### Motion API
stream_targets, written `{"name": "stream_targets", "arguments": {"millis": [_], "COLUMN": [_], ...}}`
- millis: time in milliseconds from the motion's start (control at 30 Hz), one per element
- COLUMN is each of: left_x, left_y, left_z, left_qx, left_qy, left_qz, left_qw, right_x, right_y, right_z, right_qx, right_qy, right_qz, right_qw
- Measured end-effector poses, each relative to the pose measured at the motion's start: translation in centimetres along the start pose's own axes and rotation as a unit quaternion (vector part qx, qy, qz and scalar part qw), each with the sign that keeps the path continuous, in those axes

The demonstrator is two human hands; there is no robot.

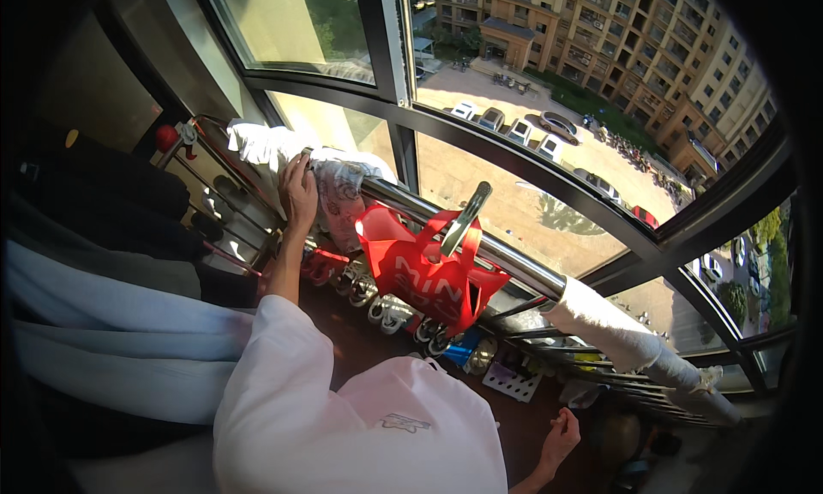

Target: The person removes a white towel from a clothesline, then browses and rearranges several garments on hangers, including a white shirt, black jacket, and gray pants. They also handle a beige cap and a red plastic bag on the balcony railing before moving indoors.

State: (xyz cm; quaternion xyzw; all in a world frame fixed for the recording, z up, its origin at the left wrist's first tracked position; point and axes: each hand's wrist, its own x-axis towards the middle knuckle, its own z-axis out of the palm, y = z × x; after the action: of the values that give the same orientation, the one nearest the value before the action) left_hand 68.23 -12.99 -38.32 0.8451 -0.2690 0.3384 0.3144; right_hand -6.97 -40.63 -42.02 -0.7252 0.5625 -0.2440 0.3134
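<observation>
My left hand (299, 195) is raised to the railing, its fingertips closed around a small dark clip (307, 151), mostly hidden, at the light cloths (341, 179) draped there. Right of it a red tote bag (418, 262) with white lettering hangs by its handles on the metal railing (514, 259). A large green clothes peg (467, 219) stands tilted across the bag's handles and the rail. Low at the right, my right hand (561, 433) hangs away from the railing with curled fingers, and nothing shows in it.
Several shoes (389, 312) line the floor below the bag, beside a perforated white basket (512, 379). A pale towel (604, 323) wraps the rail at right. Window frames (514, 153) rise behind the railing. Dark and pale garments (122, 339) hang close on the left, near a metal rack (225, 198).
</observation>
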Motion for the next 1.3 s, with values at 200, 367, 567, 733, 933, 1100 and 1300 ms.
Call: {"name": "stream_targets", "arguments": {"millis": [200,367,567,733,933,1100,1300], "left_x": [3.3,4.4,1.6,3.6,5.4,6.7,7.5], "left_y": [-6.1,-6.1,-4.7,-7.9,-13.0,-13.3,6.2], "left_z": [0.1,1.2,-0.1,-0.1,5.0,5.5,2.1], "left_qx": [0.051,0.032,-0.014,-0.063,0.01,-0.044,-0.091], "left_qy": [-0.016,-0.096,-0.089,-0.011,-0.129,-0.131,0.011], "left_qz": [-0.202,-0.218,-0.046,-0.214,-0.248,-0.268,-0.008], "left_qw": [0.978,0.971,0.995,0.975,0.96,0.953,0.996], "right_x": [0.5,2.6,2.2,1.3,1.8,0.6,-1.3], "right_y": [0.0,-1.6,-0.7,-0.6,-2.3,-2.8,-2.1], "right_z": [0.2,0.5,1.9,1.9,1.2,1.1,1.3], "right_qx": [-0.029,-0.038,-0.059,-0.049,-0.05,-0.032,-0.045], "right_qy": [-0.019,-0.032,-0.034,-0.042,-0.052,-0.046,-0.047], "right_qz": [0.024,-0.04,-0.037,0.012,-0.06,-0.041,-0.022], "right_qw": [0.999,0.998,0.997,0.998,0.996,0.998,0.998]}}
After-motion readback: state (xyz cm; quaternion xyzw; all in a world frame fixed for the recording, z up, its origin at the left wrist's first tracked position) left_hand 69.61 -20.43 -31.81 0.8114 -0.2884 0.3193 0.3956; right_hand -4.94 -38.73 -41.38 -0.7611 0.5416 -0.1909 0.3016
